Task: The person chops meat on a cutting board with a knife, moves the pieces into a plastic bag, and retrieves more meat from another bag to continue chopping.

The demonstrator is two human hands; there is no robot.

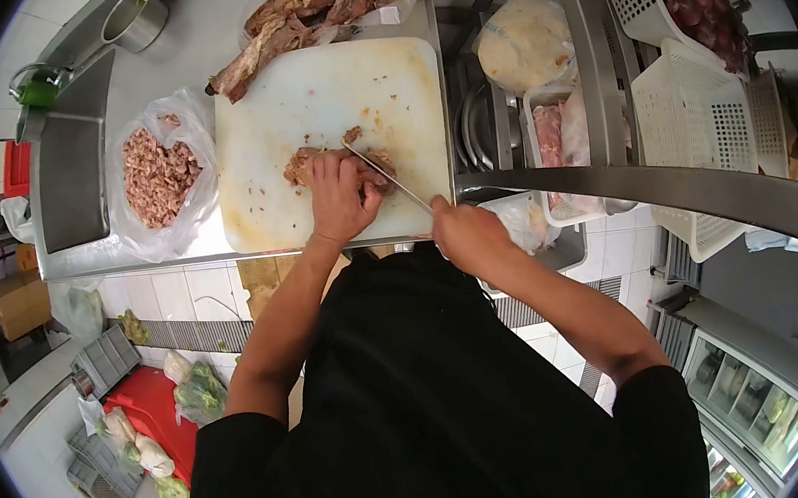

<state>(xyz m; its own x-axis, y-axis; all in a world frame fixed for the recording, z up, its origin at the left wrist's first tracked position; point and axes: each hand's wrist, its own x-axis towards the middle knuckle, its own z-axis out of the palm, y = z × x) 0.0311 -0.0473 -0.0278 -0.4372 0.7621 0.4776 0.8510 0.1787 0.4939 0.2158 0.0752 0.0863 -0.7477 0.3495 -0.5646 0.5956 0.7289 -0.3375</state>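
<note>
A knife (392, 178) is gripped by its handle in my right hand (469, 238), near the front right of the white cutting board (305, 94). Its blade slants up and left across a piece of brown meat (296, 169). My left hand (343, 193), fingers curled, presses that meat onto the board and partly hides it. The fingertips are close beside the blade. A small meat scrap (352, 134) lies just past the knife tip, and crumbs are scattered around.
Left of the board sits a clear plastic bag (203, 138) of diced meat (158, 177). Large dark meat pieces (316, 10) lie behind the board. A sink (70, 176) and a metal pot (135, 19) are at the left. A metal rack (547, 180) with baskets stands at the right.
</note>
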